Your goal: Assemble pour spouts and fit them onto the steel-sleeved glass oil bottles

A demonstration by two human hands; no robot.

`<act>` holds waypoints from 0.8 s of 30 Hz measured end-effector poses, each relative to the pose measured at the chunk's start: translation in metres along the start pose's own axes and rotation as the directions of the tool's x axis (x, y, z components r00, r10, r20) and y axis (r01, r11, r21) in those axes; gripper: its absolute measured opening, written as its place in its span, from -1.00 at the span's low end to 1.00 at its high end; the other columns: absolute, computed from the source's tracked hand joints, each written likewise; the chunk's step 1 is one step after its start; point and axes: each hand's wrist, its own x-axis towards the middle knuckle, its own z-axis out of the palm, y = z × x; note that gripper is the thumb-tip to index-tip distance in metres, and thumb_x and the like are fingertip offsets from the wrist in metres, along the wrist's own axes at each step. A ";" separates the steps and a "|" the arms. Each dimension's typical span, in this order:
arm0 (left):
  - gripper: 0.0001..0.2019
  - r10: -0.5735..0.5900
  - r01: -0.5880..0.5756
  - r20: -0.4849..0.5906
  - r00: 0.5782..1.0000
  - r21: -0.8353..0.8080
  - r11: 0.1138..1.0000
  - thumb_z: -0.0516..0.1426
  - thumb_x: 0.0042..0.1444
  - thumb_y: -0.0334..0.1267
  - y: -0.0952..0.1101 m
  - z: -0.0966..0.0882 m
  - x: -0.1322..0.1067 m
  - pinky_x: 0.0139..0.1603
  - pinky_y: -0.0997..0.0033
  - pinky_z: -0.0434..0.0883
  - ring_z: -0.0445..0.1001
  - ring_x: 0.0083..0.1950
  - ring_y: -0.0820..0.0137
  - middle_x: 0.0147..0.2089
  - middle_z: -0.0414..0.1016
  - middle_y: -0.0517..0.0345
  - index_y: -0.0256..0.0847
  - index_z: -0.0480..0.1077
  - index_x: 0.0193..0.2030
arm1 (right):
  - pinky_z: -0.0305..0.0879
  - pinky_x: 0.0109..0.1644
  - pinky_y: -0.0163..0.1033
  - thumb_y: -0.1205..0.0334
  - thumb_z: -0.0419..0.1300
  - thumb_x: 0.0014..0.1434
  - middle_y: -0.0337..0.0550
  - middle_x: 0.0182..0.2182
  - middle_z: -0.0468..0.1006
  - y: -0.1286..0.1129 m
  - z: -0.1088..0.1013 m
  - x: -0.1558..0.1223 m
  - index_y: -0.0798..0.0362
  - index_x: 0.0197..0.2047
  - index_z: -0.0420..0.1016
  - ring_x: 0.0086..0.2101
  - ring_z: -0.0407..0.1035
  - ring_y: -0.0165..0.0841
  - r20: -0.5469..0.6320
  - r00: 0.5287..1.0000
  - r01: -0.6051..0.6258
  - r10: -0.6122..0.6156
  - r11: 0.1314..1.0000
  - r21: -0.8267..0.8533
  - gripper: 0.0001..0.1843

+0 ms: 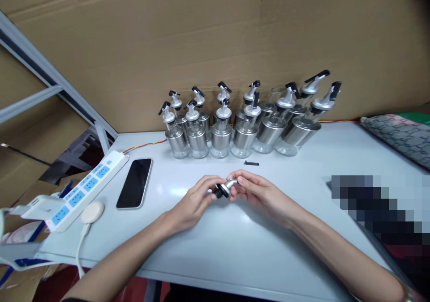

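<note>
Between my two hands, just above the table, is a bottle pourer spout (pixel 227 188) with a silver body and a black ribbed stopper. My left hand (pixel 199 199) grips it at the stopper end, fingers closed. The fingers of my right hand (pixel 254 189) pinch the thin silver spout end. A small black lever piece (pixel 251 163) lies on the table beyond my right hand. Behind it, two rows of glass oil bottles (pixel 221 141) with steel sleeves stand along the cardboard wall. Most carry silver pourers with black levers, and one at the back shows an uncapped glass neck (pixel 276 95).
At left on the table (pixel 188 261) are a phone (pixel 134 183), a white power strip (pixel 87 190) with a plugged-in charger (pixel 43 207), and a round white charging puck (pixel 93 212) on a cable. A grey metal frame (pixel 43 65) rises at left. Patterned fabric (pixel 399 134) lies at right.
</note>
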 end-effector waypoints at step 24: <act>-0.69 -0.179 0.197 -0.125 0.976 0.155 0.968 0.04 0.19 0.00 0.005 0.000 0.000 -0.26 0.40 0.25 0.27 -0.35 0.41 -0.36 0.29 0.19 -0.23 0.29 -0.18 | 0.40 -0.24 -0.25 0.22 0.30 -0.07 -0.17 -0.37 0.50 0.008 0.016 -0.005 0.05 -0.29 0.34 -0.38 0.41 -0.37 -0.082 0.972 0.149 -0.221 0.847 -0.511 -0.72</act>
